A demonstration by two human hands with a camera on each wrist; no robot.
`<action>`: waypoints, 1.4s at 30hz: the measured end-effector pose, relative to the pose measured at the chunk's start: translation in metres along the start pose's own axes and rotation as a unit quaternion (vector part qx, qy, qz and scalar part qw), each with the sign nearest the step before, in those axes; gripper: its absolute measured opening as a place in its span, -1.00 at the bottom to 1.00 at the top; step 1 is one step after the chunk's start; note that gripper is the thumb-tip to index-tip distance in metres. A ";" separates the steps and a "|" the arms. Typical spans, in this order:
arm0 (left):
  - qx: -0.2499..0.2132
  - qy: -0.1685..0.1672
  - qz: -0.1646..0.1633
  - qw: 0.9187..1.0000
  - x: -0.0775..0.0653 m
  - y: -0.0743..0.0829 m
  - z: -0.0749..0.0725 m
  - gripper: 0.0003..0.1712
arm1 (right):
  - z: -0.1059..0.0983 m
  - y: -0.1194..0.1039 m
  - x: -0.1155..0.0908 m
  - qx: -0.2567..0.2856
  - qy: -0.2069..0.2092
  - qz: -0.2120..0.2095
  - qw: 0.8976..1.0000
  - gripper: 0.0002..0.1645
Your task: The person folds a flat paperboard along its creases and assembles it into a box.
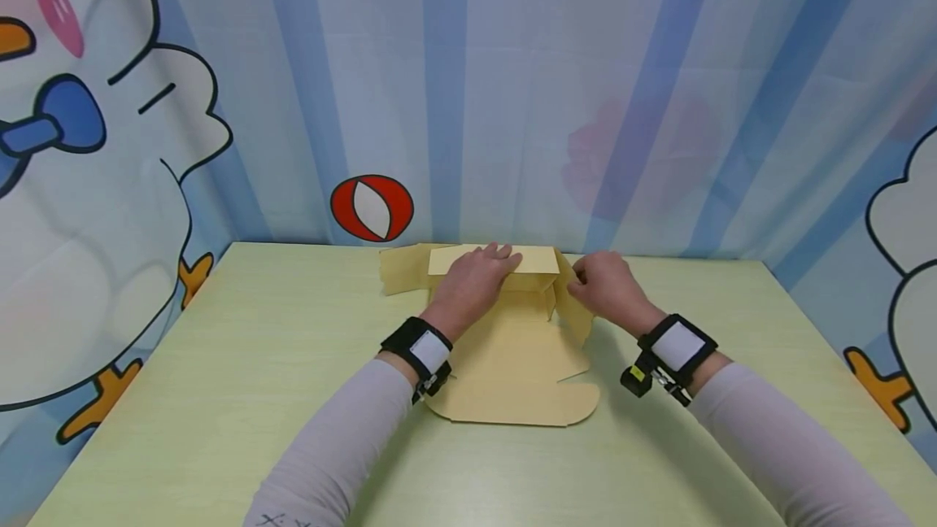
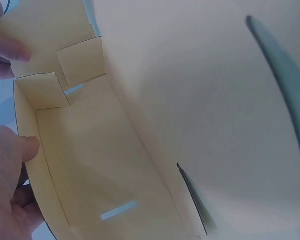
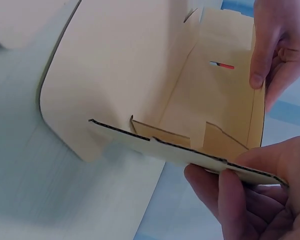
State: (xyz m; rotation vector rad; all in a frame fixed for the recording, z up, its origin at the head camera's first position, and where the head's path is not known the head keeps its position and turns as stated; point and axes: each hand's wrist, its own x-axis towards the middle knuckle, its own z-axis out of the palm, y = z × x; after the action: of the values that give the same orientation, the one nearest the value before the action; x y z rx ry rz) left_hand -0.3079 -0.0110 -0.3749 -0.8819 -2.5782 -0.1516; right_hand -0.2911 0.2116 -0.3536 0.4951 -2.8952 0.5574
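Note:
A partly folded tan cardboard box lies on the table, its wide panel with a rounded end flat toward me and its far part folded up. My left hand grips the far folded wall, thumb inside and fingers outside. On the right, my right hand pinches the side flap between thumb and fingers, as the right wrist view shows. Small tabs fold inward at that corner. The left side flap sticks out sideways. A narrow slot cuts through the upright panel.
The pale wooden table runs back to a striped blue curtain close behind the box. Cartoon figures and a red-and-white ball are printed on the curtain. Both wrists wear black camera straps.

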 end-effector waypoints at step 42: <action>0.018 -0.016 -0.007 1.000 0.001 0.000 0.000 -0.58 | 0.009 0.006 -0.004 0.090 -0.079 -0.028 0.992 -0.52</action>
State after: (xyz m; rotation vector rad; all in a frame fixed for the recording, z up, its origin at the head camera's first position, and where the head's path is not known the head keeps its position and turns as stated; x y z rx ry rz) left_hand -0.3087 -0.0103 -0.3741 -0.8589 -2.6097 -0.0949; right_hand -0.2900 0.2141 -0.3650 0.6730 -2.9832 0.8107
